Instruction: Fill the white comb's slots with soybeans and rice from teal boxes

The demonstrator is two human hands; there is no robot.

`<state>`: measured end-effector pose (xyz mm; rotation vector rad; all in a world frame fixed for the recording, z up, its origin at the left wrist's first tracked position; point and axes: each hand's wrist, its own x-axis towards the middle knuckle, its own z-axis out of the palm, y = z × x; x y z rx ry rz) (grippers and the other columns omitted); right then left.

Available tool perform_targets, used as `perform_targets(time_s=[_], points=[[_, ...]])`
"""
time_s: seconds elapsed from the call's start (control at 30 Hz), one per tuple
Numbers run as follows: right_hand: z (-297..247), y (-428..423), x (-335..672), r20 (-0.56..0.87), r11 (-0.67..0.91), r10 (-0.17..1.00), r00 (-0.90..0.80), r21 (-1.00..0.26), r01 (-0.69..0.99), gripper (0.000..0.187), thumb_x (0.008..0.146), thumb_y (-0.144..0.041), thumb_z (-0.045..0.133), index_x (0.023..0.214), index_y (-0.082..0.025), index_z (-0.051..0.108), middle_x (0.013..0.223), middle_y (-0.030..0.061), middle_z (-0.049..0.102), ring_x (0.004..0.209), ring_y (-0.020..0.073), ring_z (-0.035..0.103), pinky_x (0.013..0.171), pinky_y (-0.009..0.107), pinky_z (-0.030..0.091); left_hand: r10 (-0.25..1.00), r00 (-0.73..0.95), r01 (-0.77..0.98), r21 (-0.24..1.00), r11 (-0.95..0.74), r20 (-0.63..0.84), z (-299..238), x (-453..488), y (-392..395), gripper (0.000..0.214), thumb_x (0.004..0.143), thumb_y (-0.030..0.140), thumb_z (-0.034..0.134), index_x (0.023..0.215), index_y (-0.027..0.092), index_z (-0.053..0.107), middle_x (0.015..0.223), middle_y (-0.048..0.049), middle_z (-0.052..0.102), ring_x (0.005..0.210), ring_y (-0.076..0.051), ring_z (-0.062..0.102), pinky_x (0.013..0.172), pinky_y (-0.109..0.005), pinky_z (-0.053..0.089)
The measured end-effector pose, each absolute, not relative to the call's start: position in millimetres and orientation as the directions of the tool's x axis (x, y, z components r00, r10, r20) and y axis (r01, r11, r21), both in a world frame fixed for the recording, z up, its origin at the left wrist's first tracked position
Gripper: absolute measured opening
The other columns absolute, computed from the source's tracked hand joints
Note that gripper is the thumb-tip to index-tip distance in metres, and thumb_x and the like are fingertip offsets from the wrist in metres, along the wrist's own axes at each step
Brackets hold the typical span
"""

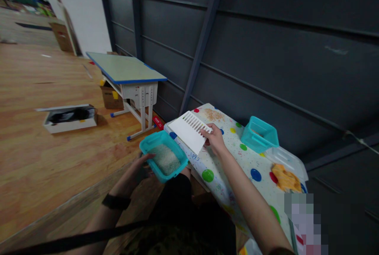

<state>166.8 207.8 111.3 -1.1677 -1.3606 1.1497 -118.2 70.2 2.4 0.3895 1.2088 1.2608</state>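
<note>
Our left hand [143, 161] clasping a rice-filled teal plastic tub [164, 157] beside the polka-dot table [252, 160], a second teal tub [259, 134] on it, our right hand [214, 139] pinching one white slotted board [189, 130].

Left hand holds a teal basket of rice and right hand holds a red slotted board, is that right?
No, the slotted board in the right hand is white, not red, as the head view shows. The left hand does hold the teal basket of rice.

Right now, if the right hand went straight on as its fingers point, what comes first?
The white slotted board, which the right hand holds; past it, probably the table edge, depth unclear.
</note>
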Motion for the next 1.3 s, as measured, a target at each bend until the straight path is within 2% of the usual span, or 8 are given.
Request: perform_targets(time_s=[0.13,0.27,0.43,0.6,0.8,1.0,1.17,1.3], points=[[120,219,205,0.098,0.089,0.986,0.137,-0.993,0.072,0.053,0.059,-0.052,0.09,0.094,-0.026,0.059,0.079,-0.0004,0.074,0.07,0.0234,0.069,0.054,0.032,0.056,0.871,-0.159,-0.504,0.797,0.333,-0.465,1,-116,64,0.057,0.08,0.031,0.09,0.127,0.029,0.058,0.083,0.0005,0.068,0.062,-0.021,0.072,0.052,-0.032,0.06],[117,229,245,0.108,0.064,0.925,0.363,-0.989,0.13,0.046,0.061,-0.046,0.084,0.095,-0.026,0.059,0.08,-0.0001,0.072,0.074,0.0245,0.069,0.057,0.034,0.057,0.885,-0.153,-0.498,0.808,0.315,-0.44,3,-112,58,0.051,0.084,0.031,0.087,0.125,0.028,0.058,0.083,0.0002,0.068,0.064,-0.021,0.072,0.054,-0.031,0.061],[103,234,278,0.086,-0.007,0.875,0.476,-0.982,0.19,0.04,0.064,-0.043,0.078,0.096,-0.027,0.06,0.082,0.0028,0.072,0.076,0.0264,0.069,0.059,0.036,0.057,0.866,-0.131,-0.494,0.789,0.366,-0.483,10,-104,52,0.059,0.08,0.032,0.089,0.128,0.027,0.055,0.091,-0.0011,0.069,0.064,-0.021,0.073,0.054,-0.033,0.062],[90,242,288,0.076,-0.022,0.877,0.474,-0.98,0.199,0.037,0.063,-0.041,0.078,0.091,-0.027,0.059,0.078,0.0007,0.07,0.072,0.024,0.067,0.059,0.034,0.056,0.848,-0.109,-0.469,0.779,0.416,-0.519,2,-101,56,0.063,0.081,0.033,0.087,0.133,0.031,0.053,0.092,-0.0007,0.069,0.063,-0.023,0.073,0.056,-0.036,0.061],[88,242,280,0.021,-0.061,0.923,0.384,-0.978,0.198,0.037,0.062,-0.042,0.082,0.087,-0.027,0.058,0.072,-0.0017,0.07,0.064,0.0207,0.065,0.052,0.028,0.051,0.848,-0.094,-0.444,0.785,0.433,-0.521,-1,-100,54,0.063,0.078,0.039,0.091,0.127,0.033,0.052,0.084,0.0032,0.067,0.059,-0.019,0.069,0.052,-0.029,0.052],[90,215,263,-0.013,-0.06,0.966,0.259,-0.983,0.172,0.036,0.06,-0.042,0.081,0.084,-0.027,0.06,0.071,-0.0017,0.07,0.062,0.02,0.065,0.048,0.027,0.049,0.852,-0.078,-0.447,0.782,0.434,-0.518,4,-95,52,0.067,0.078,0.04,0.091,0.132,0.032,0.052,0.082,0.0027,0.068,0.059,-0.021,0.07,0.054,-0.032,0.057],[96,195,262,-0.016,-0.043,0.987,0.161,-0.986,0.161,0.042,0.057,-0.045,0.085,0.087,-0.026,0.063,0.072,-0.0003,0.073,0.06,0.0207,0.064,0.047,0.028,0.048,0.841,-0.089,-0.446,0.776,0.446,-0.534,-2,-91,53,0.061,0.082,0.04,0.087,0.132,0.03,0.054,0.078,0.0012,0.068,0.059,-0.022,0.072,0.057,-0.035,0.062],[104,199,273,-0.004,-0.033,0.965,0.261,-0.993,0.109,0.038,0.058,-0.039,0.086,0.085,-0.026,0.063,0.075,0.0003,0.075,0.067,0.0224,0.068,0.053,0.031,0.056,0.845,-0.088,-0.467,0.771,0.433,-0.528,-9,-87,55,0.071,0.079,0.039,0.09,0.138,0.031,0.052,0.079,0.0018,0.068,0.058,-0.024,0.074,0.054,-0.036,0.063]])
